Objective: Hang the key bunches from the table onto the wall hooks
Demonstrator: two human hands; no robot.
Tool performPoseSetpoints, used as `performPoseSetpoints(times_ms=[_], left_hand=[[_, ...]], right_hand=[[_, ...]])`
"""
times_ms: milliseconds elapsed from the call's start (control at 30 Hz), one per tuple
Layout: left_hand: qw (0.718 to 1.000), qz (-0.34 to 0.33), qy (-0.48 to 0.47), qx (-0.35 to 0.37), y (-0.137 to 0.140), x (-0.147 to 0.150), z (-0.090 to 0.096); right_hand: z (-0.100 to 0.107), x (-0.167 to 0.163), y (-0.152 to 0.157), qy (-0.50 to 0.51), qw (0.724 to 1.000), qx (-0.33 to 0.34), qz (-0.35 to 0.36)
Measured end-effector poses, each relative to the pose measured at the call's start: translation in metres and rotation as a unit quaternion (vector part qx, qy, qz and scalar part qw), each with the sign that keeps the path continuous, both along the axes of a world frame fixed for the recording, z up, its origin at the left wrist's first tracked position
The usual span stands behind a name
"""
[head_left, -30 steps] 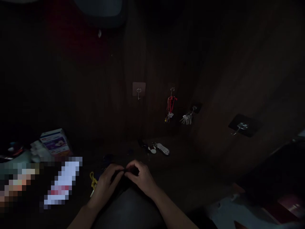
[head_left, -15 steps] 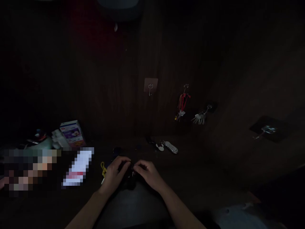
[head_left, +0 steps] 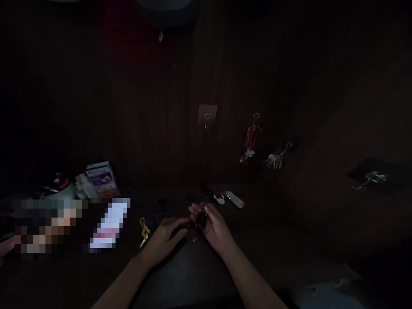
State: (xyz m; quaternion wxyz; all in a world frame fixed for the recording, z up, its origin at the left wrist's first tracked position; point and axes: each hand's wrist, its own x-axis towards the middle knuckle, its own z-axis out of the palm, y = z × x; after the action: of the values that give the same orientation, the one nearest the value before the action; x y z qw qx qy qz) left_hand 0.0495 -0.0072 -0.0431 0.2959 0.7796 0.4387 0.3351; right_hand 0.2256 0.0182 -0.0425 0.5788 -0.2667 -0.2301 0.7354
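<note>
My right hand (head_left: pixel 217 229) is turned palm up, with a dark key bunch (head_left: pixel 201 221) on a metal ring lying in its curled fingers. The bunch's exact parts are lost in the dim light. Beside it, my left hand (head_left: pixel 165 238) has its thumb and forefinger apart, the fingertips close to the keys; whether they touch cannot be made out. Left of that hand lies a key on a yellow cord (head_left: pixel 144 227). Behind the hands are a white round-eared tag (head_left: pixel 219 199) and a pale oblong fob (head_left: pixel 234 200) on the dark surface.
On the back panel are a bare hook (head_left: pixel 207 120), keys on a red strap (head_left: pixel 251 141) and a silver key bunch (head_left: pixel 275 160). Another hook (head_left: pixel 375 177) is on the right wall. At left stand a box (head_left: pixel 102 178) and a white bottle (head_left: pixel 85 186), near a blurred-out bright panel (head_left: pixel 109 223).
My hands have parted from a pinch together. The right hand has turned palm up with the key bunch, and the left fingers have spread. The view has shifted slightly.
</note>
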Motion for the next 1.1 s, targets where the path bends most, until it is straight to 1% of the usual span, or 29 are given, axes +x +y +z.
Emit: performPoseSetpoints(times_ms=[233, 600, 900, 967, 1100], left_hand=[[0.999, 0.016, 0.032, 0.013, -0.001, -0.001, 0.000], [0.998, 0.034, 0.038, 0.035, -0.003, 0.001, 0.004], [0.998, 0.031, 0.028, 0.036, -0.002, -0.001, 0.000], [0.998, 0.038, 0.026, 0.039, -0.002, -0.001, -0.001], [0.998, 0.044, 0.029, 0.043, -0.001, -0.001, -0.002]], right_hand=[[-0.003, 0.002, 0.003, 0.011, 1.000, -0.011, -0.007], [-0.006, 0.007, 0.006, 0.003, 0.999, -0.011, -0.034], [-0.008, 0.011, 0.009, 0.014, 0.998, -0.006, -0.055], [-0.007, 0.014, 0.011, 0.021, 0.997, -0.024, -0.075], [-0.001, 0.028, 0.015, 0.051, 0.987, -0.051, -0.140]])
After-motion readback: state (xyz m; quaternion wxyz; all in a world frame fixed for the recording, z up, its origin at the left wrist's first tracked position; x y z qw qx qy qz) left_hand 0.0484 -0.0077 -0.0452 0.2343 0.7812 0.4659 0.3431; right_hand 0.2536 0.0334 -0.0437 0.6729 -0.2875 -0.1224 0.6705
